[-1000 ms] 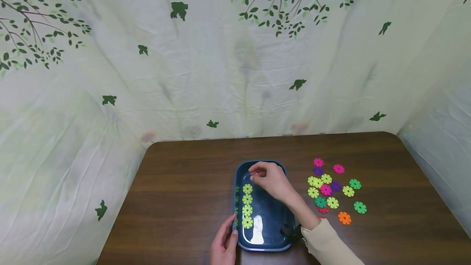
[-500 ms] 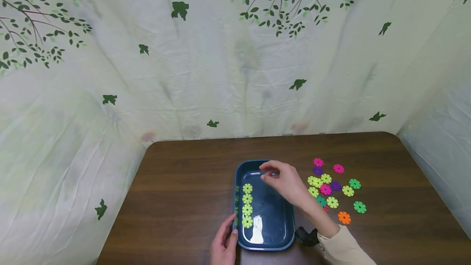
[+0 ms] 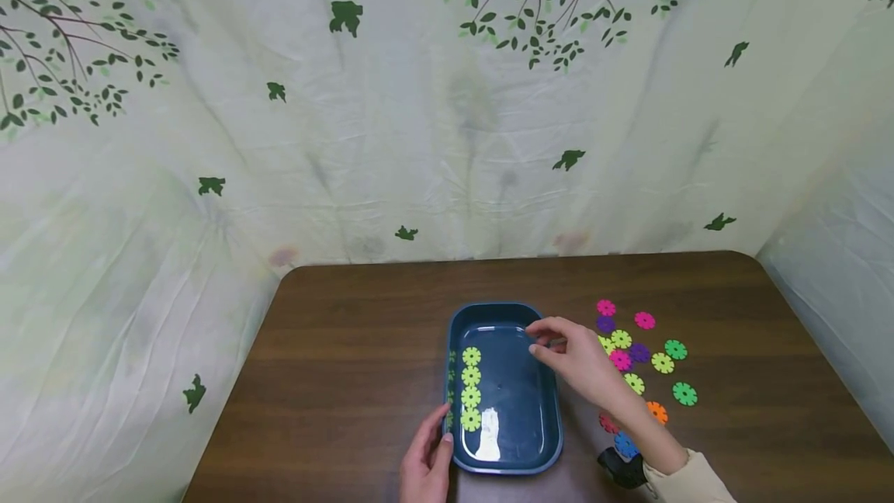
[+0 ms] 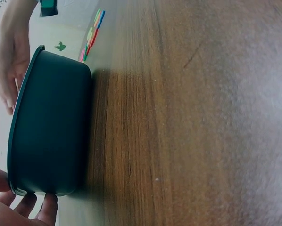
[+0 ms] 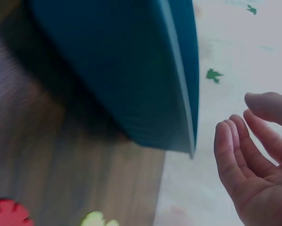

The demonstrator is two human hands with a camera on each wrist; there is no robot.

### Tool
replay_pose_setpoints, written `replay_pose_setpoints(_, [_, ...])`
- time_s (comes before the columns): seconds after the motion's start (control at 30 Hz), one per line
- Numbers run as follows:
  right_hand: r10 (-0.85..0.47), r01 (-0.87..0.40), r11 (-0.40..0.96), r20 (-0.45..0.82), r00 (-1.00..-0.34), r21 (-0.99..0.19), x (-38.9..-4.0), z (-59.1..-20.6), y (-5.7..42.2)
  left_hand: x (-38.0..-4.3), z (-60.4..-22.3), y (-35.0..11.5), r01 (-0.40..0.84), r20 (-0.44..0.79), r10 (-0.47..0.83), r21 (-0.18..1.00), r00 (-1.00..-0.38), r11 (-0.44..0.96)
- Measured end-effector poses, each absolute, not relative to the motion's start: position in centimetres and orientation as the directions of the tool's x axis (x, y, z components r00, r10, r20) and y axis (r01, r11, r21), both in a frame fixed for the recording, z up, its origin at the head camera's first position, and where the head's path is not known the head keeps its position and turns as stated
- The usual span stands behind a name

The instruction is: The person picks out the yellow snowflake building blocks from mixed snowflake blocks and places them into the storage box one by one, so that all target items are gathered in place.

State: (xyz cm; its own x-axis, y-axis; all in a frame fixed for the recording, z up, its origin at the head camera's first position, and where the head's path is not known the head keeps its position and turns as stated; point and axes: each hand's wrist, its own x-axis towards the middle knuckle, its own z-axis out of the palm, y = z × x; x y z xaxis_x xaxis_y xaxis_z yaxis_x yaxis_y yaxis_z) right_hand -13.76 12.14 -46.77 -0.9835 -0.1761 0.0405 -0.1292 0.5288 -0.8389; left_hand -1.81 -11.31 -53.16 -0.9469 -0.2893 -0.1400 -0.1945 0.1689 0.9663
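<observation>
A deep blue tray (image 3: pixel 520 390) stands on the brown table, and its outer wall (image 4: pixel 51 127) fills much of the left wrist view. My left hand (image 3: pixel 426 456) grips the tray's left side near the front, thumb at the rim and fingers against the outside (image 4: pixel 49 209). Inside, along the left wall, several yellow-green flower-shaped discs (image 3: pixel 471 396) form a straight column. My right hand (image 3: pixel 583 363) hovers by the tray's right rim with fingers loosely bent; the right wrist view shows a gap between thumb and fingers (image 5: pixel 230 146) and nothing held.
Right of the tray lie scattered flower discs: pink (image 3: pixel 645 320), purple (image 3: pixel 639 353), green (image 3: pixel 684 393), orange (image 3: pixel 656 412), red (image 3: pixel 608 423), blue (image 3: pixel 625 445) and more yellow-green (image 3: pixel 663 363). My right forearm covers some. A patterned cloth (image 3: pixel 447 138) hangs behind the table.
My right hand has moved right, from above the tray's far left part to its right rim. The blue disc has come into sight by the wrist. Left hand and disc column stay put.
</observation>
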Motion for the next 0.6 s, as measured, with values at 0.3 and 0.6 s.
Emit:
replay_pose_setpoints(0.3, [-0.137,-0.056,0.528,-0.020,-0.990,-0.847,-12.5,-48.5,14.2,-1.7,-53.1,-11.2,-0.186,-0.132,-0.290,0.968,-0.948,0.166])
replay_pose_setpoints(0.6, [-0.148,-0.130,0.573,0.053,-0.987,-0.810,-11.2,-50.1,17.2,-1.8,-53.3,-11.2,-0.174,-0.126,-0.286,0.973,-0.950,0.150])
